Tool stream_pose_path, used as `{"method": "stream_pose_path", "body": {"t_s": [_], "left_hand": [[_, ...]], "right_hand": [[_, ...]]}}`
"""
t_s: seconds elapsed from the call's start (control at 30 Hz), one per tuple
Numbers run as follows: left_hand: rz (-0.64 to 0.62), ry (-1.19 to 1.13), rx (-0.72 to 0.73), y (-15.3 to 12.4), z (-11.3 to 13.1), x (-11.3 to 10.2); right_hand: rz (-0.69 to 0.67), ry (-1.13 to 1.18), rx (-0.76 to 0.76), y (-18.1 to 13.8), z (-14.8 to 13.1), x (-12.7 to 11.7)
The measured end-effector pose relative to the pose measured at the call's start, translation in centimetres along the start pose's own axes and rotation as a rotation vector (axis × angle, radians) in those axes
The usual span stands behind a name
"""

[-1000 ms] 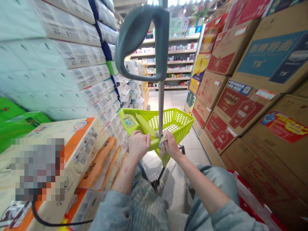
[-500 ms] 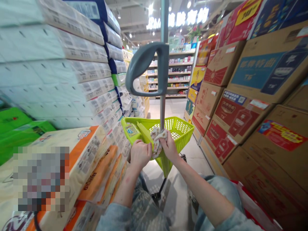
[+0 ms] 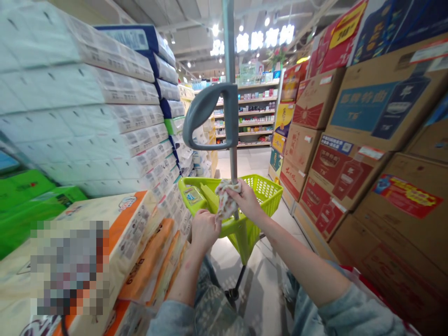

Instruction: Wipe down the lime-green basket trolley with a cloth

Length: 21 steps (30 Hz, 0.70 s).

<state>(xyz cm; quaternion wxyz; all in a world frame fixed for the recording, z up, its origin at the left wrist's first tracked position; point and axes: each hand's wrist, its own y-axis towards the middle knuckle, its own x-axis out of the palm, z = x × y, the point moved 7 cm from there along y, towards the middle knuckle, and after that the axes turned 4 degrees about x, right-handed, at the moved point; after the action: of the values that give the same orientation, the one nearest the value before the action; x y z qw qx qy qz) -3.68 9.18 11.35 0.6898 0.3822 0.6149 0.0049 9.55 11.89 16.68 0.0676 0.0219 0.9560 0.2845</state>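
A lime-green shopping cart [image 3: 268,201] with a basket of open lattice stands before me. From it rises a grey metal pole [image 3: 229,56] that carries a looped grey handle [image 3: 199,116]. My right hand [image 3: 247,203] is closed on a pale patterned cloth [image 3: 227,198], which it presses against the lower pole. At the near left rim of the cart my left hand [image 3: 206,227] is closed in a fist around the edge. The cloth's lower end reaches its fingers; whether they also pinch it I cannot tell.
White tissue packs [image 3: 101,84] are stacked high on the left, with orange-and-cream packs [image 3: 129,219] lower down. Cardboard cartons [image 3: 378,107] line the right side. Shelves of small goods [image 3: 257,107] stand at the aisle's end. Pale floor tiles [image 3: 250,161] lie between.
My right hand and the cloth have shifted slightly up the pole, and the cloth is less bunched, hanging toward my left hand. The view has tilted a little; my left hand still grips the rim.
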Motion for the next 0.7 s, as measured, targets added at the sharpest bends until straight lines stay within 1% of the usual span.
{"method": "stream_pose_path", "body": {"t_s": [0.1, 0.17, 0.2, 0.23, 0.3, 0.4, 0.43, 0.5, 0.57, 0.63, 0.7], "left_hand": [[0.006, -0.003, -0.01, -0.1, 0.1, 0.0], [0.003, -0.013, -0.01, -0.1, 0.1, 0.0], [0.005, -0.015, -0.01, -0.1, 0.1, -0.1], [0.007, -0.014, -0.008, -0.1, 0.0, -0.1], [0.005, -0.014, 0.001, -0.1, -0.1, -0.1], [-0.021, -0.02, 0.016, -0.2, -0.1, -0.1], [-0.029, -0.022, 0.016, -0.2, -0.1, -0.1], [-0.027, -0.02, 0.009, -0.2, -0.2, -0.2], [-0.002, -0.009, -0.001, -0.2, -0.1, -0.4], [0.031, 0.009, -0.015, -0.2, -0.1, -0.5], [0.055, 0.018, -0.027, -0.3, 0.0, -0.6]], "right_hand": [[0.113, 0.03, -0.063, 1.1, -2.2, -0.4], [0.142, 0.012, -0.104, 1.3, -2.5, -0.6], [0.129, 0.003, -0.122, 1.2, -2.2, -0.6], [0.092, 0.0, -0.134, 0.9, -1.6, -0.5], [-0.041, 0.01, -0.136, 0.2, -0.1, -0.2], [-0.247, 0.042, -0.079, -0.6, 1.6, 0.3], [-0.291, 0.053, -0.047, -0.6, 1.8, 0.4], [-0.319, 0.079, 0.019, -0.1, 1.3, 0.5], [-0.256, 0.101, 0.048, 0.9, 0.1, 0.5], [-0.114, 0.081, 0.019, 1.6, -1.5, 0.2], [0.057, -0.039, -0.038, 1.5, -2.6, -0.1]]}}
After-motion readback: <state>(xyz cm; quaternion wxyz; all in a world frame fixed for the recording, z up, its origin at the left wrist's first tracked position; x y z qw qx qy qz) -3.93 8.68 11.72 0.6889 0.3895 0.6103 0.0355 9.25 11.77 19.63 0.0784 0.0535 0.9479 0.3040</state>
